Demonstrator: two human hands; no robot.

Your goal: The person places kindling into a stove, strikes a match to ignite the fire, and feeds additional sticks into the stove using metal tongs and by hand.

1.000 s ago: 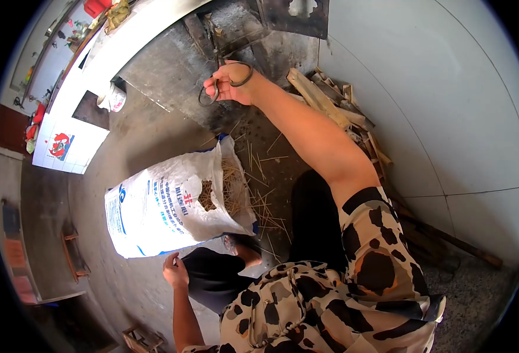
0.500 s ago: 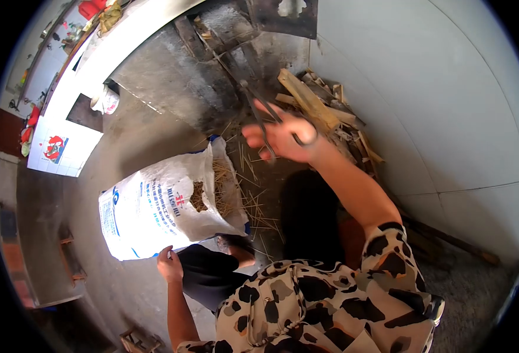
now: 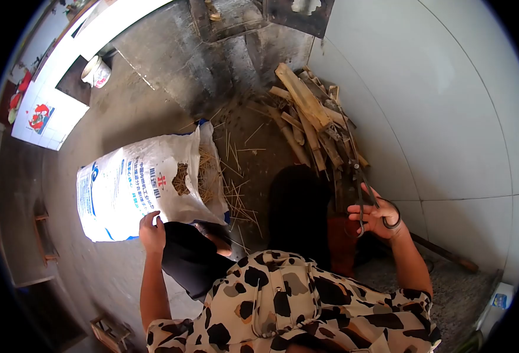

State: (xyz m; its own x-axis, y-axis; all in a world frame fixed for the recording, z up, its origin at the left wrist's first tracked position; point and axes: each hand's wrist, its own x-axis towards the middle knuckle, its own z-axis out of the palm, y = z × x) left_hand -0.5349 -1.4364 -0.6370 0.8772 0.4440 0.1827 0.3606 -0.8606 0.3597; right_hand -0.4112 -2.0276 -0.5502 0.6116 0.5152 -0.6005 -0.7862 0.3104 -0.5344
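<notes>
My right hand (image 3: 380,219) is closed around the looped handles of long dark metal fire tongs (image 3: 361,206). Their jaws extend up along the right side of a pile of split firewood (image 3: 306,103), where the tips are hard to make out. Beside my knee, my left hand (image 3: 152,234) has its fingers loosely bent and slightly apart at the lower edge of a white printed sack (image 3: 124,194). Whether it touches the sack is unclear. Thin dry sticks (image 3: 208,176) fill the sack's torn mouth, and several lie scattered on the floor.
A sooty grey stove front (image 3: 171,53) stands ahead, with a dark metal plate (image 3: 300,15) at its right. White wall panels (image 3: 412,117) bound the right side. A white bucket (image 3: 96,72) sits at the far left, and a small wooden stool (image 3: 111,334) at the lower left.
My right hand has swung the fire tongs from in front of the stove to the right, beside the firewood. My left hand stays by the sack. The view has shifted slightly.
</notes>
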